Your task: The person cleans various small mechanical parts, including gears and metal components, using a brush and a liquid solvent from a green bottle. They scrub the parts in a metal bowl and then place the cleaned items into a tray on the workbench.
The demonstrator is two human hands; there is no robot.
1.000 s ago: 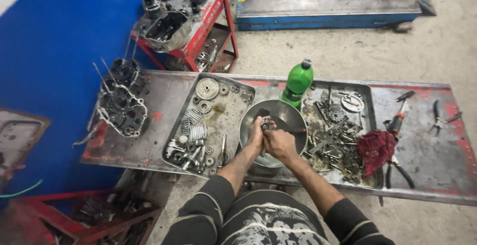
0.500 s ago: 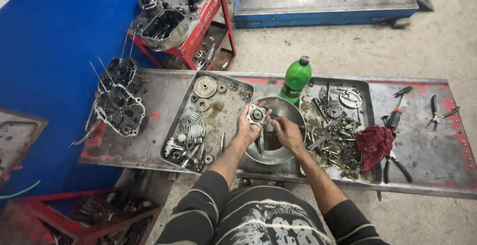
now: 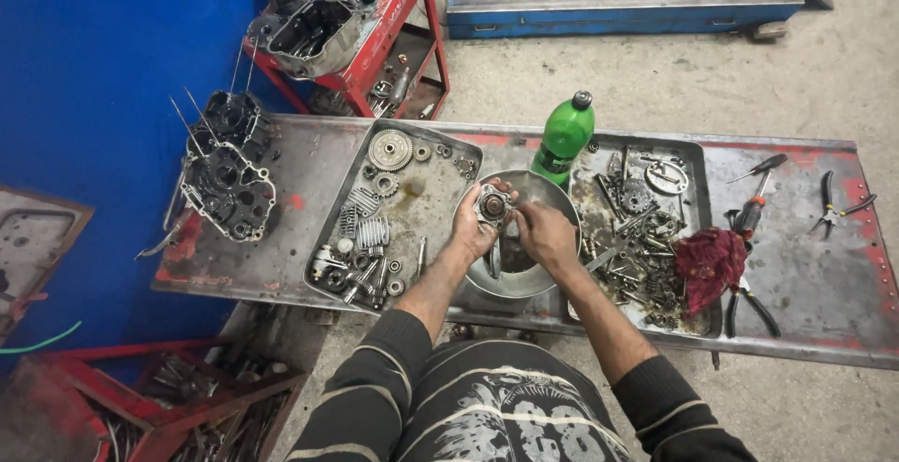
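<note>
My left hand (image 3: 468, 230) holds a small round metal engine part (image 3: 492, 205) with a dark centre, raised over the left rim of a steel bowl (image 3: 534, 279). My right hand (image 3: 545, 234) is beside it over the bowl, fingertips touching the part's right edge. The bowl sits on a long worn metal bench (image 3: 805, 303) between two trays. Both forearms wear dark striped sleeves.
A left tray (image 3: 426, 205) holds gears, springs and bolts; a right tray (image 3: 698, 237) holds greasy parts and a red rag (image 3: 707, 265). A green bottle (image 3: 564, 136) stands behind the bowl. Pliers and screwdrivers (image 3: 749, 214) lie right; an engine case (image 3: 225, 186) sits left; a red cart (image 3: 375, 31) beyond.
My hands rose out of the bowl. The left hand turned the metal part face up and lifted it over the bowl's left rim, while the right hand opened beside it.
</note>
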